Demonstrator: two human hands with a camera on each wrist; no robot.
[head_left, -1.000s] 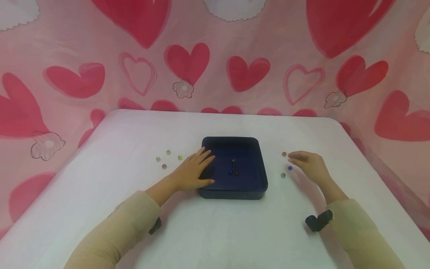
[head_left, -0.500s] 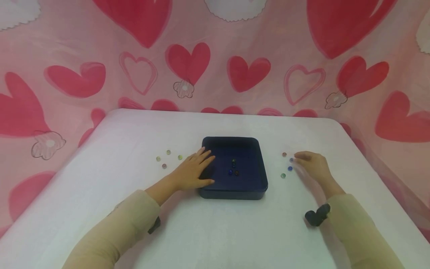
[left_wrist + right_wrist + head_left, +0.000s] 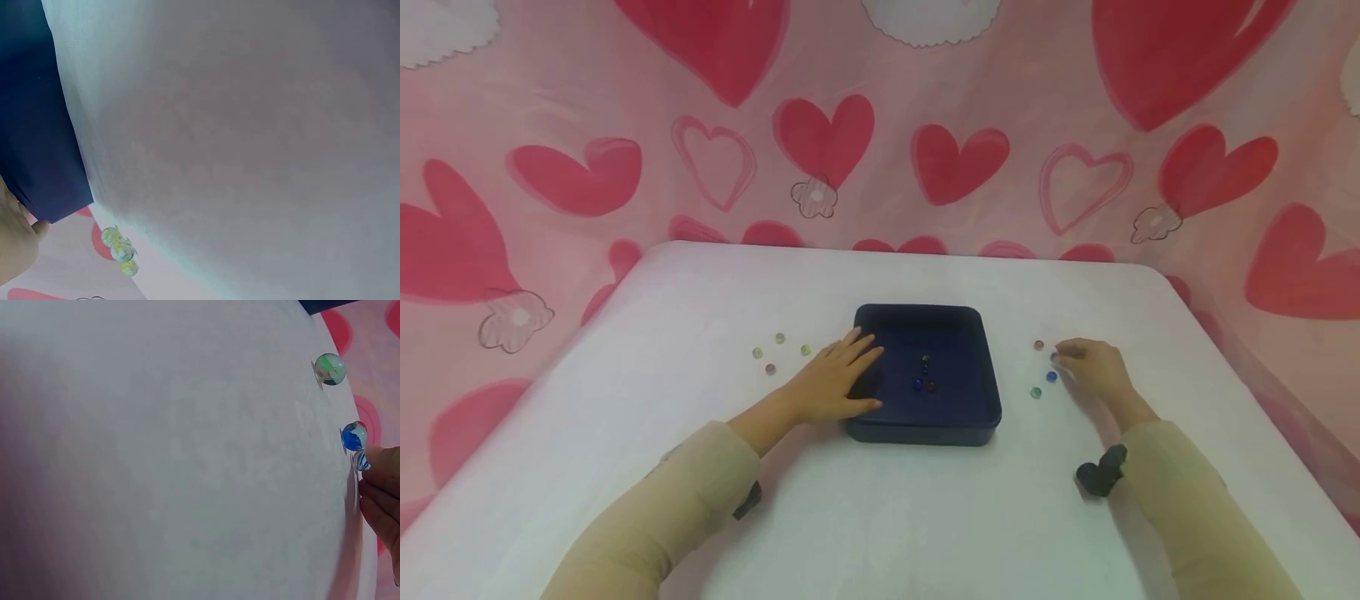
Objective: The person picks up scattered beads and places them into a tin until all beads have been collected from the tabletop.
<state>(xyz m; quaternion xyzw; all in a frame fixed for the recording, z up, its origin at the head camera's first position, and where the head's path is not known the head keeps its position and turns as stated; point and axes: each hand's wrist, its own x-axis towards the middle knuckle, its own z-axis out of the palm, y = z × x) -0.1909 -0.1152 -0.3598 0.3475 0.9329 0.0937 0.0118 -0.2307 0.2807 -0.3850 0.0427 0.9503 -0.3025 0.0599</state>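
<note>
My left hand (image 3: 835,385) lies with spread fingers across the left rim of a dark blue square tray (image 3: 925,435). Inside that tray are several marbles, among them a blue marble (image 3: 918,384) and a brownish marble (image 3: 932,386). My right hand (image 3: 1096,367) is on the table at the right, its fingertips against a blue-and-white marble (image 3: 361,461), which they partly cover; whether they pinch it is unclear. Near those fingers are a blue marble (image 3: 354,435), a green marble (image 3: 330,369) and a reddish marble (image 3: 1039,345).
Left of the tray several marbles lie on the white tabletop, such as a yellowish marble (image 3: 806,350) and a reddish marble (image 3: 771,369). A pink heart-patterned cloth (image 3: 880,167) hangs behind the table (image 3: 880,517). Dark wrist cameras (image 3: 1101,475) sit at both cuffs.
My right hand first drew back rightward, uncovering the blue-and-white marble, then came in close so its fingertips partly cover it. The left hand has stayed on the tray.
</note>
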